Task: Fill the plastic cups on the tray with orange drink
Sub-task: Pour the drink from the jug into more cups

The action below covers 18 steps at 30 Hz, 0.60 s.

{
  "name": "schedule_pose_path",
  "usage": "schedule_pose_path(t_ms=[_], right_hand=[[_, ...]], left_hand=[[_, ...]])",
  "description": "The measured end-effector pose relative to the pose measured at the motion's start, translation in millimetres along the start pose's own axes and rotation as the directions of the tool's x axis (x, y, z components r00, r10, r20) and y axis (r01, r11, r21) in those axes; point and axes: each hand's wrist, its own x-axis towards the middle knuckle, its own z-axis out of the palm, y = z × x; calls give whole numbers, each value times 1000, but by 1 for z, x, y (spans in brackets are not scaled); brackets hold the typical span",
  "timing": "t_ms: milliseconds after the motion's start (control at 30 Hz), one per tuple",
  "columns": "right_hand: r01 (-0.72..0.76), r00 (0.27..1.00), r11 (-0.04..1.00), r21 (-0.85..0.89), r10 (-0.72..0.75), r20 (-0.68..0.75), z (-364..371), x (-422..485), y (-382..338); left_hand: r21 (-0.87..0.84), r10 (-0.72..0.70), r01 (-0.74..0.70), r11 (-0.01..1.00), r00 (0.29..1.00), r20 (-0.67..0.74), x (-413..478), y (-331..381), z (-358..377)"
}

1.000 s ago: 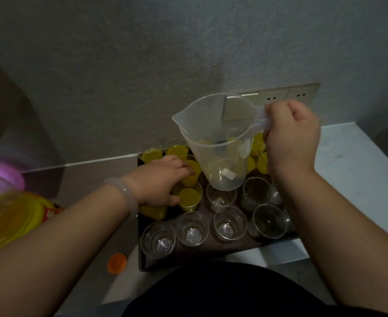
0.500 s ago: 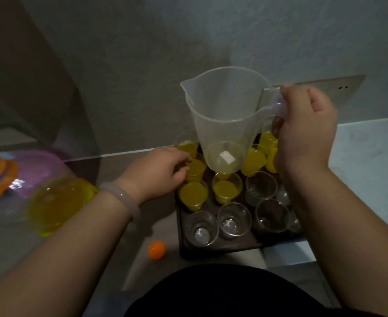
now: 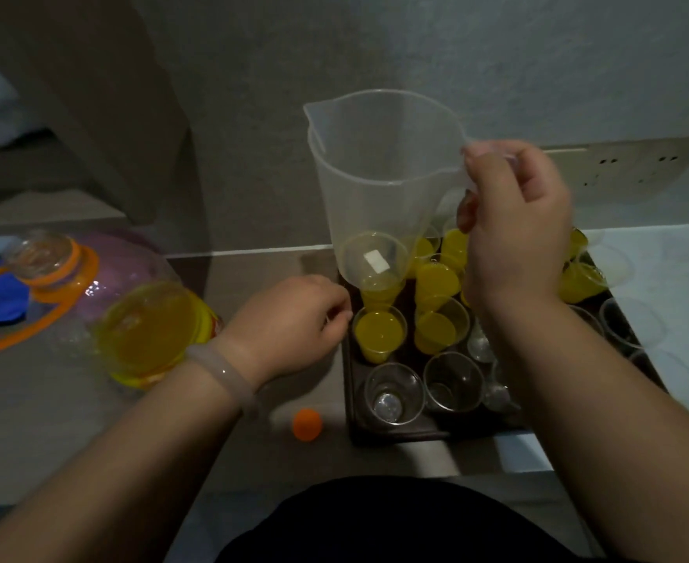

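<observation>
- An orange cap lies on the counter, just beside the front left corner of the tray.
- In the tray's front row, 2 empty cups are plainly visible; others to the right are partly hidden by the right forearm; they look thin and light, so I judge them easy to tip or crush, and best poured into without being lifted.
- Behind them stand filled cups, packed close; once full they are steadier but will slop if the tray is jolted.
- The left grip sits at the tray's left edge with fingers curled, fingertips just beside a filled cup; I cannot tell whether it pinches anything.
- Well to the left, a bottle holds orange drink; probably heavy and smooth, needing a firm hold round its body.
- The right grip is wrapped round the handle of the jug, holding it upright above the rear left cups; it looks almost empty, so light; stiff plastic; the handle is the place to hold.
- Farthest, wall sockets.
</observation>
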Motion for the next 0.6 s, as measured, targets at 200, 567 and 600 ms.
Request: schedule_pose_path(t_ms=[200,567,600], right_hand=[[-45,998,999,30,44,47,17,-4,6],[-73,997,997,10,72,28,77,-44,33],[-84,996,996,12,84,19,82,-50,38]], left_hand=[[-10,-19,19,1000,1000,17,-12,-8,0],[-32,178,-175,984,972,150,-51,-26,0],[-31,203,-201,979,967,154,-55,-28,1]])
